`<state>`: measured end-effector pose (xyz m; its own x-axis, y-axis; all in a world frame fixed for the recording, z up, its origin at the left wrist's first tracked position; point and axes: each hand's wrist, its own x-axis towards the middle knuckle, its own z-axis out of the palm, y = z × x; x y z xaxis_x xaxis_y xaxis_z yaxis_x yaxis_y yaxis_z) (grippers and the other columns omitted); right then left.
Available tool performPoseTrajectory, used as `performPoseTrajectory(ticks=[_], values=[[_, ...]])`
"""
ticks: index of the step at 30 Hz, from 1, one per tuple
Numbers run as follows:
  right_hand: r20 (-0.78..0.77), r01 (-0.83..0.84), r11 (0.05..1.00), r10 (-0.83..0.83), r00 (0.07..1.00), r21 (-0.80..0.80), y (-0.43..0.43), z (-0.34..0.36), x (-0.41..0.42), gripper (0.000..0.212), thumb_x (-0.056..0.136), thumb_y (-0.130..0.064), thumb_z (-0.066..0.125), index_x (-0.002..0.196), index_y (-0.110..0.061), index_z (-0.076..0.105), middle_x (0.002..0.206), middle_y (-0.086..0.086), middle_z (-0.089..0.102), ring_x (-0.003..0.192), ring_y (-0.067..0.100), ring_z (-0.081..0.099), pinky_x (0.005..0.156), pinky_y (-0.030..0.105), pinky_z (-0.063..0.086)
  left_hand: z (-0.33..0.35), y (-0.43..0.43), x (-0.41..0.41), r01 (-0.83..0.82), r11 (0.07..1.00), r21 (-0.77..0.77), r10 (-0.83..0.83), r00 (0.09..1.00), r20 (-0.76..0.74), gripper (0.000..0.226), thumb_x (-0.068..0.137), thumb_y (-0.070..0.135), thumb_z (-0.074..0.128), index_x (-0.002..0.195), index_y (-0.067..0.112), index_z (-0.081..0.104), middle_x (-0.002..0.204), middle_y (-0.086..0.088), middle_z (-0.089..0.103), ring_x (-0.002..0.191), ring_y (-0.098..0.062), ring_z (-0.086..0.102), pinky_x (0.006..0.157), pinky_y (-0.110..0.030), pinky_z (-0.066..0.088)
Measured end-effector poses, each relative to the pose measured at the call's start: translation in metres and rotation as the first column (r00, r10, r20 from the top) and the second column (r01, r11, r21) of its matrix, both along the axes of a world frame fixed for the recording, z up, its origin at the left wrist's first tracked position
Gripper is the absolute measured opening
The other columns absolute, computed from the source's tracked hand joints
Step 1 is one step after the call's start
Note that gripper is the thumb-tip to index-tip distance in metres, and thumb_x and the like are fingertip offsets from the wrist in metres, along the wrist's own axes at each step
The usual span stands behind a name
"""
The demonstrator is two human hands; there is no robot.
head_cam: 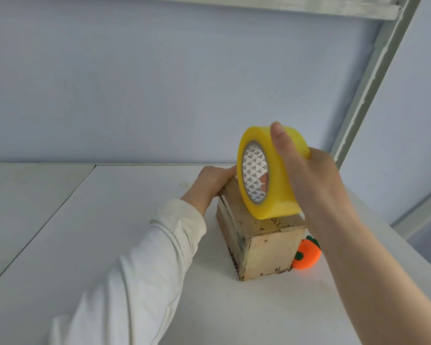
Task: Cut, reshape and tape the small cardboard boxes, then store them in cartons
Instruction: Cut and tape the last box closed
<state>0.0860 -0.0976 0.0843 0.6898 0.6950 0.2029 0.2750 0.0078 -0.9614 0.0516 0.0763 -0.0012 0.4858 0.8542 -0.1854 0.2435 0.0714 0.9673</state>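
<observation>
The small cardboard box (pixel 266 247) stands on the white table (pixel 105 235), a little right of the middle, with one corner turned toward the camera. Its sides are scuffed and shiny with clear tape, and the top flaps meet in a seam along its length. A roll of yellow tape (pixel 280 195) stands on edge on top of the box, touching the top near its near end, with the patterned inner core facing left. The right hand (pixel 314 180) grips the roll from the right, thumb laid over its outer band and a fingertip showing inside the core. The left hand (pixel 212 180) holds the far end of the box, fingers bent down over the far top edge; its fingertips are hidden behind the box and the roll. A white sleeve (pixel 144 270) covers the left arm, while the right forearm is bare. Just beside the box on its right, touching the table, lies a small orange object with green bits (pixel 306 256), partly hidden by the box. A pale wall (pixel 159 83) rises behind the table, and a light metal frame (pixel 373 70) slants along the right.
</observation>
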Motion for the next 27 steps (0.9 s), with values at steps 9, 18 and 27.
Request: performPoseTrajectory(ticks=[9,18,27], values=[[-0.037,-0.271,0.958,0.276,0.961,0.095,-0.025,-0.039,0.002,0.030,0.077,-0.048,0.059,0.088,-0.021,0.065,0.080,-0.009,0.074,0.079,0.005,0.069,0.070,0.019,0.054,0.004,0.003,0.003,0.014,1.000,0.023,-0.013,1.000,-0.024,0.022,0.078,0.020,0.071,0.090,0.008,0.059,0.077,-0.006,0.061,0.068,-0.014,0.057,0.070,-0.027,0.052],[-0.151,-0.059,0.998,0.062,0.987,0.022,-0.085,-0.013,-0.022,0.054,0.047,-0.064,0.054,0.070,-0.018,0.067,0.059,0.006,0.069,0.053,0.014,0.065,0.055,0.033,0.054,0.005,-0.001,-0.001,0.016,1.000,0.003,-0.016,0.998,0.065,0.045,0.070,0.030,0.080,0.105,0.006,0.063,0.082,-0.002,0.065,0.070,-0.012,0.063,0.055,-0.021,0.051],[-0.141,-0.049,0.958,0.009,0.990,-0.283,-0.112,-0.045,-0.036,0.063,0.049,-0.068,0.045,0.077,-0.015,0.063,0.049,-0.009,0.065,0.042,0.000,0.055,0.047,0.018,0.042,0.005,-0.010,-0.001,0.046,0.987,0.155,-0.049,0.999,0.020,0.033,0.076,0.037,0.074,0.096,0.011,0.066,0.094,-0.003,0.067,0.090,-0.017,0.064,0.082,-0.027,0.053]])
